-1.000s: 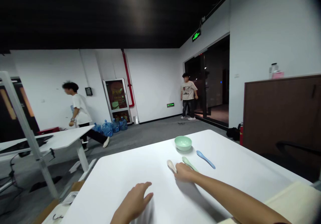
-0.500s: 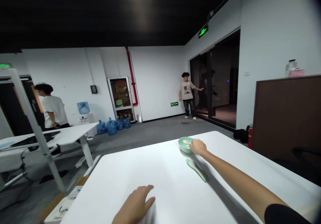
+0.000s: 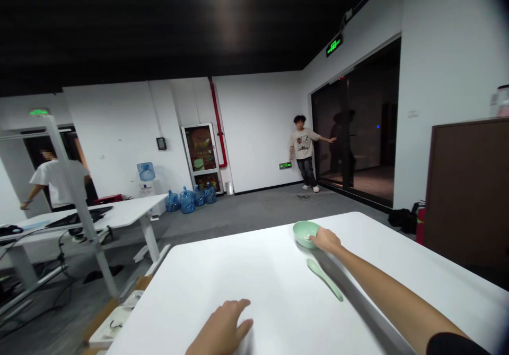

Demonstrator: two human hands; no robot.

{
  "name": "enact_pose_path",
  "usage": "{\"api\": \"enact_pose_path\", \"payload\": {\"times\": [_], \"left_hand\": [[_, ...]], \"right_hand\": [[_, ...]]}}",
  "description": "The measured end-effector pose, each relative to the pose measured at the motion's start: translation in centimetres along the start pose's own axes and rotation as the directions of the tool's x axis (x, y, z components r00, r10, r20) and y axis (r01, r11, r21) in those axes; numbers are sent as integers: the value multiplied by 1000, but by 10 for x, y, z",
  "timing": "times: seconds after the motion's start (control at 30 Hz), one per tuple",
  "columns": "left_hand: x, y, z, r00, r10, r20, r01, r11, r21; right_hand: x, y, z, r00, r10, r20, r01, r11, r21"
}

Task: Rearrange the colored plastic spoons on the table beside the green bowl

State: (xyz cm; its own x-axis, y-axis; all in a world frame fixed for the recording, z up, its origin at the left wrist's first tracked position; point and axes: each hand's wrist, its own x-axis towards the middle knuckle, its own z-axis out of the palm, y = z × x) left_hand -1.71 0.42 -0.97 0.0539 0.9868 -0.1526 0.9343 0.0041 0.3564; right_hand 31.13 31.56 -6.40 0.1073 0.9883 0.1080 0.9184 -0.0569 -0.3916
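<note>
A light green bowl (image 3: 301, 232) stands near the far edge of the white table (image 3: 222, 270). My right hand (image 3: 326, 239) reaches over the bowl's right rim. Its fingers are closed, with the tips inside the bowl. A small pale thing (image 3: 307, 237) shows by these fingertips, too small to name. Below the bowl a green spoon (image 3: 325, 279) lies slantwise on the tabletop, apart from both hands. My left hand (image 3: 222, 326) is at the near side of the table, thumb and fingers spread, with nothing in it.
Past the table a person (image 3: 304, 148) stands by dark glass doors (image 3: 334, 132). Another person (image 3: 59, 182) is at the left behind a white desk (image 3: 131, 206). Blue water bottles (image 3: 186, 200) stand on the floor. A brown cabinet (image 3: 465, 185) is on the right.
The view has turned slightly left. The pale thing by my right fingertips now sits lower inside the bowl. Bowl and spoon keep their places, and my left hand stays spread.
</note>
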Motion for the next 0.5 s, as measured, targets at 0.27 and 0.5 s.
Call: {"api": "enact_pose_path", "payload": {"times": [0.27,0.5], "left_hand": [[-1,-1,1,1000,22,-6,-22,1000,0],[-4,3,-1,999,53,3,-53,999,12]], "right_hand": [[-53,2,-50,992,-124,-8,123,991,-52],[-129,23,-94,948,-319,-20,320,946,61]]}}
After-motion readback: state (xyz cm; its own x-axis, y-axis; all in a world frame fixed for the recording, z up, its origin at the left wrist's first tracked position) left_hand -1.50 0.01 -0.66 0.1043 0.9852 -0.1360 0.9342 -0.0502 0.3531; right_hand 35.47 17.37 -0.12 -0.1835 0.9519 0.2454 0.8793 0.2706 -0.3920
